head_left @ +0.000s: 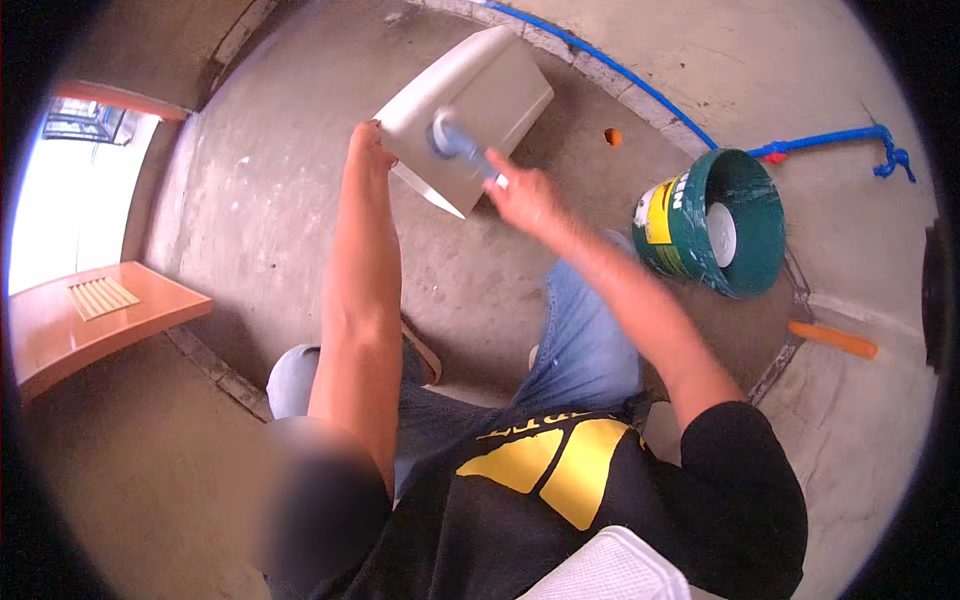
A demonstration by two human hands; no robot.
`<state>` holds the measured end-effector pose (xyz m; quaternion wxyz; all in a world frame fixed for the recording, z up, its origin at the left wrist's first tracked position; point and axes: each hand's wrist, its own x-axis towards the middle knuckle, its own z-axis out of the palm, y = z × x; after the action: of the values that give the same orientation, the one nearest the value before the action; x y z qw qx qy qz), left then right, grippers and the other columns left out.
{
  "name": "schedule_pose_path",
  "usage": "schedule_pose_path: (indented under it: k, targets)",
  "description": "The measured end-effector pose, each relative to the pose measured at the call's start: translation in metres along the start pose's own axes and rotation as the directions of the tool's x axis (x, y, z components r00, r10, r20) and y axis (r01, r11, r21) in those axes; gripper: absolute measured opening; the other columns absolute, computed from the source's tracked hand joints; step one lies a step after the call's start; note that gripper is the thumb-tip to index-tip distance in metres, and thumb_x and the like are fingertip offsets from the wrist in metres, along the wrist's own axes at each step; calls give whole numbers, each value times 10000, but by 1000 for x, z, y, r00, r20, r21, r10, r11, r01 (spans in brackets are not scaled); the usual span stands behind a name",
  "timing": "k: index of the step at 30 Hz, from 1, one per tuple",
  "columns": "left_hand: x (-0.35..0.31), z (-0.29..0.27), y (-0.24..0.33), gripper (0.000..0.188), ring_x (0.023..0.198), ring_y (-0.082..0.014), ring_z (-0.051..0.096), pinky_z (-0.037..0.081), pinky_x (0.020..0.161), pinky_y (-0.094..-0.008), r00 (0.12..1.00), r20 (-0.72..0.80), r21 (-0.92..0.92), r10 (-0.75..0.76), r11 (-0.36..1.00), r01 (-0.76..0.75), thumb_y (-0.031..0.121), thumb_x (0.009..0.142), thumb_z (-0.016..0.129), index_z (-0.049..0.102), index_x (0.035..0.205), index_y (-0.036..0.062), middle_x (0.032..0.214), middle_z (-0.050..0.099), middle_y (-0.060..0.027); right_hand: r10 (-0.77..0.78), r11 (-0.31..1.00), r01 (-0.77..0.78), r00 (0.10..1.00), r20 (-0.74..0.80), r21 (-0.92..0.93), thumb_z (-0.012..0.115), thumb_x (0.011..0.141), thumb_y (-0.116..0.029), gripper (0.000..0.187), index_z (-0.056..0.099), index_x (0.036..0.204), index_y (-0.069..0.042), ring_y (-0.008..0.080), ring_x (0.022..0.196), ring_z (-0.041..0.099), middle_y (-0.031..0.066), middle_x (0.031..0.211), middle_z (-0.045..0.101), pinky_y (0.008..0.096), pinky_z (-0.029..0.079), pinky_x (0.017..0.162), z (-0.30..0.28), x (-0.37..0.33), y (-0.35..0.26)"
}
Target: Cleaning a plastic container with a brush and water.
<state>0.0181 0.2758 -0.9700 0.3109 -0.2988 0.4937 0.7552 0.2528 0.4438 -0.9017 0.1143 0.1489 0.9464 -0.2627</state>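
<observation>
A white, smooth, tapered box-like piece [480, 90] lies tilted on the grey floor in front of me; it looks like ceramic, but I cannot tell its exact kind. At its left edge, my left hand [373, 145] grips the rim, its fingers mostly hidden behind the edge. My right hand [525, 198] is closed round the handle of a blue-and-white brush [457, 140]. The round head of that brush rests against the broad face of the white piece. Motion blurs the brush and the right forearm a little.
A green bucket [690, 215] with a white round thing inside stands tilted at the right. Behind it, a blue pipe [820, 140] with a tap runs along the wall. An orange pipe end [835, 340] sticks out at the right. An orange-brown door [110, 310] stands open at the left.
</observation>
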Motion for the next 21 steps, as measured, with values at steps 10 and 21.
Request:
schedule_pose_path:
  k: [10,21]
  targets:
    - [21,-5,-5,386,1175,-339,492,369,1004,-505,1000,-11,2,18,1000,-18,229,953,397,462,1221,-42,1294,503,-180,190,970,-123,922,-336,210,542,893,-352,520,452,1329,-83,414,821,640,230,876,654,499,510,726,2,56,47]
    - [30,3,-26,356,1053,-300,568,467,905,-484,994,-85,3,67,998,-67,197,914,536,495,1193,-20,1166,572,-131,255,960,-179,878,-406,216,495,902,-347,506,429,1338,-100,414,902,629,229,968,646,523,487,805,-55,135,57]
